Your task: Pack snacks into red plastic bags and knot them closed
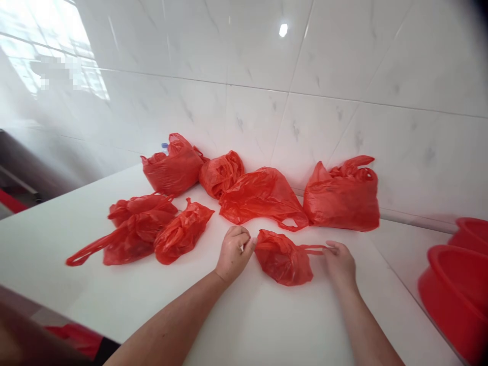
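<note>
A small red plastic bag (285,262) rests on the white table between my two hands, its contents hidden. My left hand (234,254) is closed at the bag's left edge, thumb and fingers pinching the plastic. On the other side, my right hand (340,262) grips the bag's handle, which is pulled out taut to the right. Just behind lies a loose, flattened red bag (263,195) with one handle loop toward me. A full, boxy red bag (343,201) stands to its right against the wall.
More red bags sit at the left: a bulky one (173,170), a round bundle (222,174), a crumpled one (183,234) and one with a long handle (131,236). Red plastic basins (453,300) stand at the right edge. A tiled wall (259,117) closes off the white table (232,325) behind.
</note>
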Demonstrator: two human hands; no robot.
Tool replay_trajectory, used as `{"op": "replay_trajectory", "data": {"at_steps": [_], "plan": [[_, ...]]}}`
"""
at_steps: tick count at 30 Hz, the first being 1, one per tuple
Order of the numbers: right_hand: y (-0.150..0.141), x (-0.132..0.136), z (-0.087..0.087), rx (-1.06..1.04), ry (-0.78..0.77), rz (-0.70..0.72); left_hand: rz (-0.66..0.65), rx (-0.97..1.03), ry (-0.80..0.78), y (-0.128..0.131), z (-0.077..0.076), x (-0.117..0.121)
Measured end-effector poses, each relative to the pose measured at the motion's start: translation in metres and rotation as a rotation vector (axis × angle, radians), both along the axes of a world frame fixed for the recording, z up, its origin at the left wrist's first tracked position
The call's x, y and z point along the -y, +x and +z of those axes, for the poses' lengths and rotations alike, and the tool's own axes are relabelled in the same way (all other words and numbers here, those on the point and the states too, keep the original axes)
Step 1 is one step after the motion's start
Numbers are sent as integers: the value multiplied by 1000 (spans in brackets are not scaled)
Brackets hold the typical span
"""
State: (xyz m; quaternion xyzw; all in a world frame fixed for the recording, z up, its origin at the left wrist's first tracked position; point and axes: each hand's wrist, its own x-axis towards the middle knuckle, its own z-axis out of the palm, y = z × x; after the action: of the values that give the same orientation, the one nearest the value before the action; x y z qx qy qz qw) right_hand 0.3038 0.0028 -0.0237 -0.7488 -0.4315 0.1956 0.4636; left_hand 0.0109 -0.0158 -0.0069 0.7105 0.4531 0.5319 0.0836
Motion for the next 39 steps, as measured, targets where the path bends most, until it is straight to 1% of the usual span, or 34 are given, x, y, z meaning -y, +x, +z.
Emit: {"op": "replay_trajectory", "data": {"at_steps": [5,7,10,13,16,18,20,23,25,27,29,32,34,36,38,39], "plan": [[4,-3,-4,88,-43,41,13,52,-40,1,-2,1],[2,-4,-6,110,-69,78,-18,31,-47,2,-3,3],[-8,-2,-5,117,-114,167,-99,-74,-54,6,-3,8],[-27,3,-3,41,-123,354,-160,-213,-36,11,-5,12],[-50,11,1,-36,-56,607,-217,-338,-20,14,-6,13],[-64,16,4,-55,-30,752,-255,-390,-25,15,-7,14],[-72,21,7,-67,-45,834,-281,-415,-52,16,-8,13],[-76,24,13,-118,-95,832,-272,-448,-126,15,-11,10],[-75,23,15,-158,-110,776,-241,-470,-147,14,-10,8],[-72,21,15,-166,-126,730,-203,-476,-147,10,-6,7],[-69,18,13,-131,-141,728,-157,-468,-156,3,3,8],[-65,13,8,-37,-158,722,-47,-446,-175,-15,22,13],[-63,11,5,5,-169,684,68,-445,-144,-31,34,18],[-62,10,2,14,-174,671,234,-461,-74,-48,42,22],[-63,9,1,16,-164,667,426,-484,-34,-64,46,24],[-63,9,1,19,-162,665,515,-494,-49,-71,47,23]]}}
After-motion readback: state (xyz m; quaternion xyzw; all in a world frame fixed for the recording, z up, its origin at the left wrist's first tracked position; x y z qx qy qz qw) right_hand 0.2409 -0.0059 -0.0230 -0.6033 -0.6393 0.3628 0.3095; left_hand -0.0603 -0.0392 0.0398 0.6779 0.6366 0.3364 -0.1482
